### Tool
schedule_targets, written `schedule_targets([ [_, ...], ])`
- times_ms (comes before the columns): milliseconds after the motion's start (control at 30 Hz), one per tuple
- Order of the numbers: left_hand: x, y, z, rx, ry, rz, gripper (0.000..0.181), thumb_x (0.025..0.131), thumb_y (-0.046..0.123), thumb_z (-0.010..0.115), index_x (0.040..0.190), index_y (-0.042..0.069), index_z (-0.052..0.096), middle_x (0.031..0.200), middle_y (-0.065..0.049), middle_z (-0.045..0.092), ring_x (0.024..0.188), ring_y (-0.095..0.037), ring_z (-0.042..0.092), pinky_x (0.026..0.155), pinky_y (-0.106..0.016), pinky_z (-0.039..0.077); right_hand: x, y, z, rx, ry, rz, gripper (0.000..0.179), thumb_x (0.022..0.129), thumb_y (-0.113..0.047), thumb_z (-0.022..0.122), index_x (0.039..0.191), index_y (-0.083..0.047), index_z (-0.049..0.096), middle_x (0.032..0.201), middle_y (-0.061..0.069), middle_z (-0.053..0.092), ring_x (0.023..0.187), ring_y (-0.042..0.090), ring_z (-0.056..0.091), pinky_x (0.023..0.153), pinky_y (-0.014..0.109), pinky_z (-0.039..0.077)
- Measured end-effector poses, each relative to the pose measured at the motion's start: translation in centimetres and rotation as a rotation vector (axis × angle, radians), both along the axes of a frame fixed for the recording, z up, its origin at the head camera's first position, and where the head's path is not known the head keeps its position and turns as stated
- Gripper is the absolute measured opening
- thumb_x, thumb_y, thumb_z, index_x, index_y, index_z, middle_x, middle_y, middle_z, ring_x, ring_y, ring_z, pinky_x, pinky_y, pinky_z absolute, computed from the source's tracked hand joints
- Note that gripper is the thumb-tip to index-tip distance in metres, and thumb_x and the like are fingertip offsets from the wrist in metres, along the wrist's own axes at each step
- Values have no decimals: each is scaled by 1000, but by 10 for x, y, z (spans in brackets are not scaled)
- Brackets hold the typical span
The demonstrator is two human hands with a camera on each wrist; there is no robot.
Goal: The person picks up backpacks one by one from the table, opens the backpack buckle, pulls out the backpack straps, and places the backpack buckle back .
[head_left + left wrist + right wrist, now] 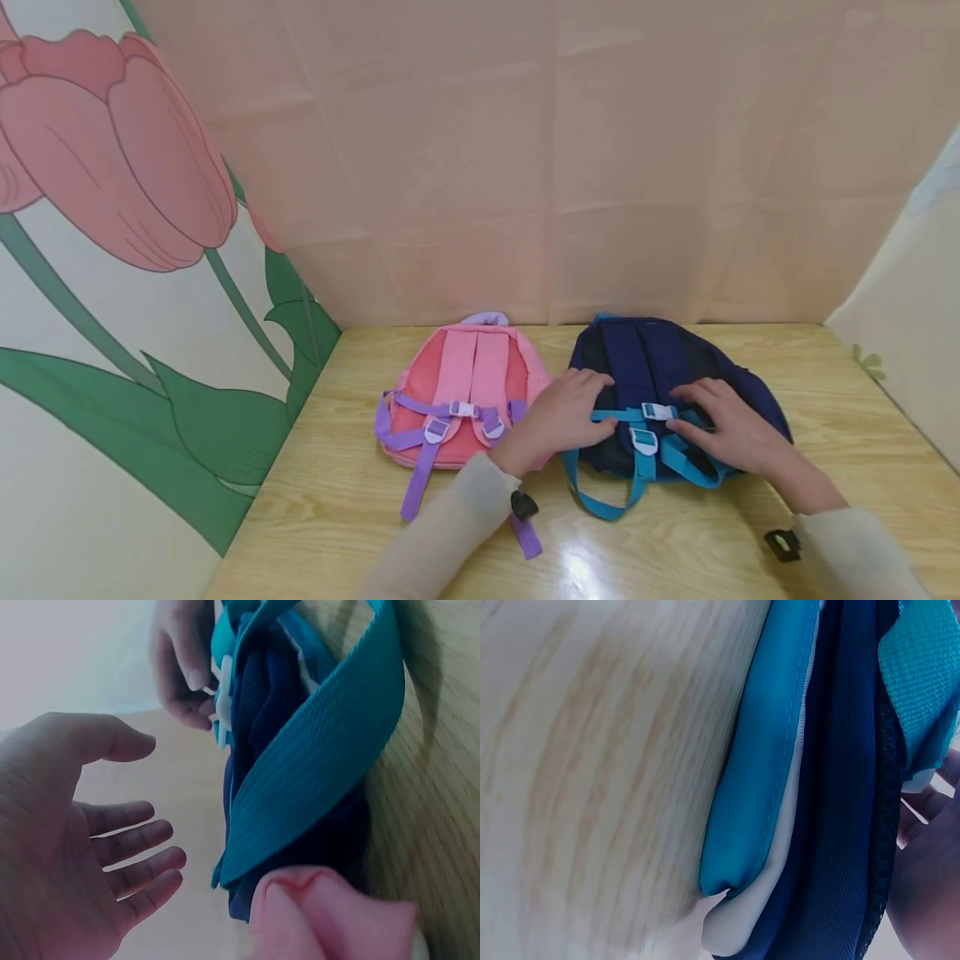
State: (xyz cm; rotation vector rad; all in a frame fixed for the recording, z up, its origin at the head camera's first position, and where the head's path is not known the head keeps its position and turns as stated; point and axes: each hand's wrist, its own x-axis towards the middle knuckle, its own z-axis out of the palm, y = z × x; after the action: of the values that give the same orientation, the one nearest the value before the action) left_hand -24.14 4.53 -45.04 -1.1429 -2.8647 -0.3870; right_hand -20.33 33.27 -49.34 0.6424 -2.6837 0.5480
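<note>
A navy backpack [738, 387] lies on the table with its shoulder straps facing up. A white clip buckle [658, 412], fastened on a teal strap, crosses those straps; a white slider [643, 442] is just below it. My left hand [573, 408] hovers left of the buckle, its fingers spread and nothing between them in the left wrist view. On the other side, my right hand [727, 421] has thumb and forefinger apart, tips beside the buckle's right end. In the right wrist view most of this hand is hidden behind the navy backpack and a teal webbing strap [922, 682].
A pink backpack [427, 375] lies to the left, strap side up, its own white buckle [463, 409] joined across purple straps; my left forearm passes over its lower right corner. A teal strap loop [600, 507] hangs onto the wooden table [315, 508]. Behind stands a beige wall [450, 167].
</note>
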Motion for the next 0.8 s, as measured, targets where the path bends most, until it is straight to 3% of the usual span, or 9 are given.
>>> schedule_targets([
  [467,2,22,-5,18,-7,22,52,95,46,64,142,24,54,140,9,56,128,-11,50,105,-24,44,-1,-6,-3,1,23,43,40,85,-28,83,117,-10,69,109,2,62,101,19,53,84,34,43],
  [800,2,37,-9,20,-41,43,45,97,40,63,139,24,56,138,10,57,126,-9,51,103,-22,44,-3,-8,-8,9,11,56,37,86,-26,81,118,-10,69,110,1,61,102,19,53,83,40,46],
])
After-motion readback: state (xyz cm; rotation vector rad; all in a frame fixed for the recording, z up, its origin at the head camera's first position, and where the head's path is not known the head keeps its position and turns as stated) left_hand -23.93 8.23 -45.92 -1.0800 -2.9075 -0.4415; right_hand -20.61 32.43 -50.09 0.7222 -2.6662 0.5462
